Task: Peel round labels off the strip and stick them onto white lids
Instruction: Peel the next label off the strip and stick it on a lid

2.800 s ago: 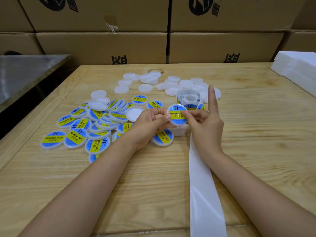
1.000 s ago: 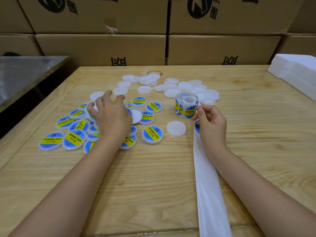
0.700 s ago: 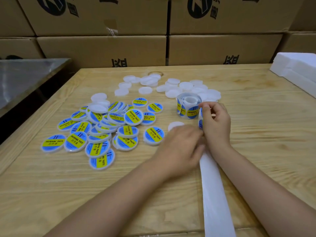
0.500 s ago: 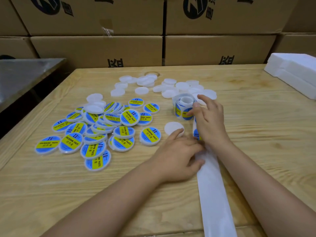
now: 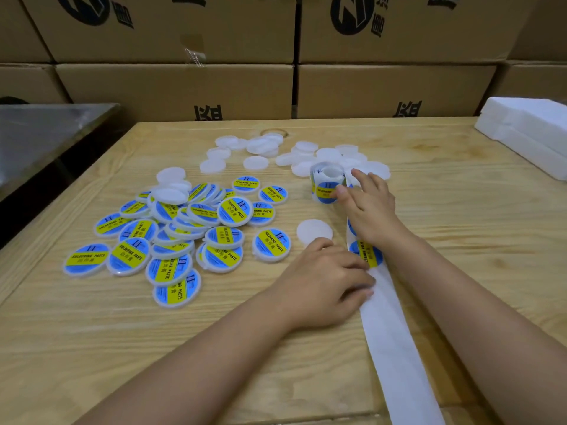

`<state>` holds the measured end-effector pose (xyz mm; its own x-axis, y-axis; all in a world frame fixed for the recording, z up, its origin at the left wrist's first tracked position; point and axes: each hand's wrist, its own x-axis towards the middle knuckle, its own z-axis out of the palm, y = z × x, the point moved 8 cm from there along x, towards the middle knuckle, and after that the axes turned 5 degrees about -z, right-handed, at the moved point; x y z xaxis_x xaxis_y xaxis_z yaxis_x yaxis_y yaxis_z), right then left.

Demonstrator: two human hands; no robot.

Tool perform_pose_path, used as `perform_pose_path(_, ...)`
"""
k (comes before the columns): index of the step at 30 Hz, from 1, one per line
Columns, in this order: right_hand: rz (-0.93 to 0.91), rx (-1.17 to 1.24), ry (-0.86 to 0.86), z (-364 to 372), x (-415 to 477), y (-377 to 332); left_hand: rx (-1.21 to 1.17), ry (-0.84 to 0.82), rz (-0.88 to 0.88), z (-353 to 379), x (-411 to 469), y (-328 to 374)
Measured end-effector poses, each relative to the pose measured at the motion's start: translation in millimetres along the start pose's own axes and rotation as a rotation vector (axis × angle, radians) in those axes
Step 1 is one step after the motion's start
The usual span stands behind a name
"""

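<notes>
Head view. The only containers are the stacked cardboard cartons (image 5: 184, 90) behind the table, all closed, so their contents cannot be told. The label roll (image 5: 326, 185) stands on end and its core is hollow.

The surface is a pale wooden table (image 5: 460, 228). A grey metal table (image 5: 46, 127) stands to the left, and white foam blocks (image 5: 527, 139) lie at the far right corner. A heap of labelled lids (image 5: 184, 228), blue and yellow and printed "SOLDERING PASTE", covers the left of the table, many of them overlapping. Plain white lids (image 5: 260, 148) are scattered at the far middle, behind and beside the roll. One bare white lid (image 5: 314, 231) lies flat between the heap and the strip, just beyond the left hand.

The strip (image 5: 395, 348) runs from the roll toward the near edge, drifting slightly right as it comes nearer, and lies flat on the wood. One round label (image 5: 366, 254) sits on it between the two hands, its lettering running along the strip.

The left hand (image 5: 325, 280) lies palm down, its loosely extended fingers pressing the strip just near that label and gripping nothing. The right hand (image 5: 371, 210) is palm down over the strip with its fingers spread; its thumb touches the side of the roll and it clasps nothing.
</notes>
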<state>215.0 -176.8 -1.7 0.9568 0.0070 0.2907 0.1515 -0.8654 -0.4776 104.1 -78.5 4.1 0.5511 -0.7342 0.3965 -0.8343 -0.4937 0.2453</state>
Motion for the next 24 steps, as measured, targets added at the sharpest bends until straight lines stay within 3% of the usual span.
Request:
perform_pose_path(6,-0.167,0.092,0.191,-30,-18,-20,0.044,0.031,-0.062,-1,1,-10)
perform_pose_path(11,-0.157,-0.004,-0.080,-19,-40,-12,0.049,0.062,-0.171,0,1,-22)
perform_pose_path(19,-0.234,-0.009,-0.223,-11,-54,-6,0.129,-0.024,-0.313,13,1,-42)
perform_pose_path(24,-0.232,0.121,-0.266,-12,-56,-7,0.154,0.019,-0.354,9,2,-45)
